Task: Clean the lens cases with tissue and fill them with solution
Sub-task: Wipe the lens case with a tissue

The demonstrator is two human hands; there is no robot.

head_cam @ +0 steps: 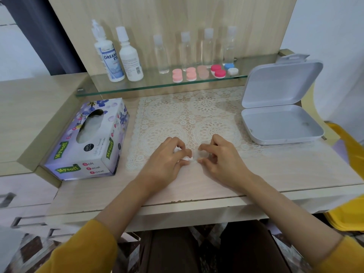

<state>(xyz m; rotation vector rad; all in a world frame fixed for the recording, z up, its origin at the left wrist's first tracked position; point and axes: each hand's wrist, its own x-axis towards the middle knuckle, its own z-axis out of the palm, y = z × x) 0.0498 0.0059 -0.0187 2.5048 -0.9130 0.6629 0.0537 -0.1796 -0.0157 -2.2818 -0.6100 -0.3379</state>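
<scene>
While left hand [167, 157] grips tissue [186, 159], right hand [222, 160] curls — contents unclear.

Hidden in the fingers
I saw only a scrap of tissue [186, 159] past the left hand's [167, 157] curled fingers; the pale piece [203, 154] the right hand [221, 157] pinched was too blurred to name; the right edge cut off a yellow object [351, 152].

Left hand [167, 157]: grips crumpled tissue [186, 159] over lace mat [197, 111].
Right hand [222, 154]: pinches small clear piece [203, 154].
Glass shelf [149, 86]: solution bottles [110, 56], lens cases [197, 72].
Tabletop [295, 166]: tissue box [88, 138] left, open grey box [281, 123] right.
</scene>
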